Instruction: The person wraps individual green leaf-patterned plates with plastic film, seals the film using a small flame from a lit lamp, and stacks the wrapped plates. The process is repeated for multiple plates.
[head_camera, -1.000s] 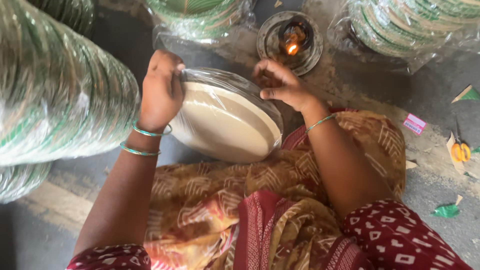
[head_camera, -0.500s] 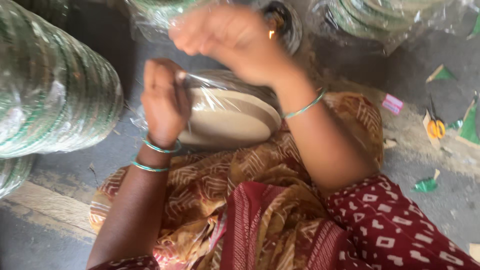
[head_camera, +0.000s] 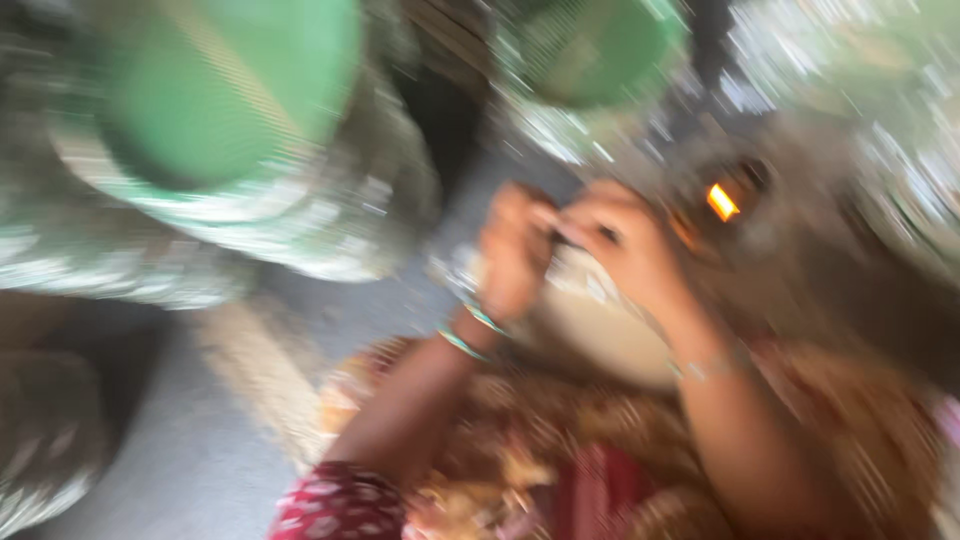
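The view is heavily blurred. My left hand (head_camera: 517, 248) and my right hand (head_camera: 620, 245) meet at the far rim of a stack of pale round plates in clear plastic wrap (head_camera: 600, 325), which rests on my lap. Both hands have their fingers closed at the wrap's top edge, and the fingertips touch each other. Green bangles sit on my left wrist and a thin one on my right. A small flame (head_camera: 722, 202) burns in a round dish just beyond my right hand.
Large wrapped stacks of green-edged plates lie at the left (head_camera: 200, 150), at the top centre (head_camera: 590, 60) and at the top right (head_camera: 860, 80). Grey floor (head_camera: 200, 450) shows at the lower left. Patterned brown and red cloth (head_camera: 560, 470) covers my lap.
My right hand, raised high half a second ago, has come back down to the wrap's edge beside my left hand. The camera has swung, so everything has shifted right and blurred.
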